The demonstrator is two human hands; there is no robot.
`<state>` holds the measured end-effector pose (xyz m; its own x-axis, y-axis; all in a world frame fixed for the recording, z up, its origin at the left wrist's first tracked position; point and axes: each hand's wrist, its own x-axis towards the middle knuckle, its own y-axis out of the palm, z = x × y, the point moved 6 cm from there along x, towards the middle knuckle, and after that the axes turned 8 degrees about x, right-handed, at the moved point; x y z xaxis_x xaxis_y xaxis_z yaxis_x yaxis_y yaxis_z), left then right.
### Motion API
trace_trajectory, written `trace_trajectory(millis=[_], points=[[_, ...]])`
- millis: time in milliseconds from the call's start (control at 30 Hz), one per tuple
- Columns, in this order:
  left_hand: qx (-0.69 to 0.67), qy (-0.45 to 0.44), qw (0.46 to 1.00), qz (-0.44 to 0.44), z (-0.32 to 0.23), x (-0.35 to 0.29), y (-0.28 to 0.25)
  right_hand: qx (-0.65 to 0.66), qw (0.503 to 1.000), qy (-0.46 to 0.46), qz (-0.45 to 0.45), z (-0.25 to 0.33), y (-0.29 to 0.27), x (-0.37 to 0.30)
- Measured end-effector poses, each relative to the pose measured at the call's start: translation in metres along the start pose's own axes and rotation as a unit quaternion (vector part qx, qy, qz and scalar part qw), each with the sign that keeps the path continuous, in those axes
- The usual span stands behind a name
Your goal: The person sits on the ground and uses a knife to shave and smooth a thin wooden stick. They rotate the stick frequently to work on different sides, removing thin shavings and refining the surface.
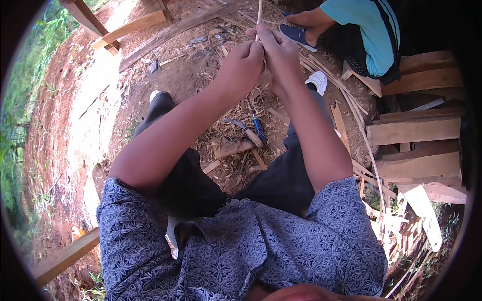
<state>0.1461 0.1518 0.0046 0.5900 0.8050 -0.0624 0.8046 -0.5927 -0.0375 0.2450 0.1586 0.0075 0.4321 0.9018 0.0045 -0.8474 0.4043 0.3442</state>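
Both arms reach out ahead of me, and the hands meet at the top middle. A thin pale wooden strip [259, 17] rises from between them toward the upper edge. My right hand [282, 56] is closed round the strip, its fingers pressed against it. Right beside it, my left hand [242, 67] is curled shut with its thumb at the strip's lower part. The strip's lower end is hidden by the hands. On the ground between my legs lie a curved-blade knife with a wooden handle [252, 137] and a blue-handled tool [258, 129].
Wood shavings and a wood block [232, 147] cover the dirt between my feet. Long strips [351, 103] lie to the right, near stacked planks [414, 130]. A person in a light-blue shirt [374, 35] sits at upper right. A wooden beam [65, 256] stands lower left.
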Motion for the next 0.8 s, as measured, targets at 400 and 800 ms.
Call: trace_trajectory(millis=[400, 800], points=[[0.008, 0.005, 0.999, 0.041, -0.006, 0.004, 0.009, -0.003, 1.0, -0.013, -0.011, 0.013, -0.022, 0.037], [0.007, 0.058, 0.998, -0.001, -0.039, 0.0, -0.02, 0.011, 1.0, -0.007, 0.012, 0.016, -0.002, 0.0]])
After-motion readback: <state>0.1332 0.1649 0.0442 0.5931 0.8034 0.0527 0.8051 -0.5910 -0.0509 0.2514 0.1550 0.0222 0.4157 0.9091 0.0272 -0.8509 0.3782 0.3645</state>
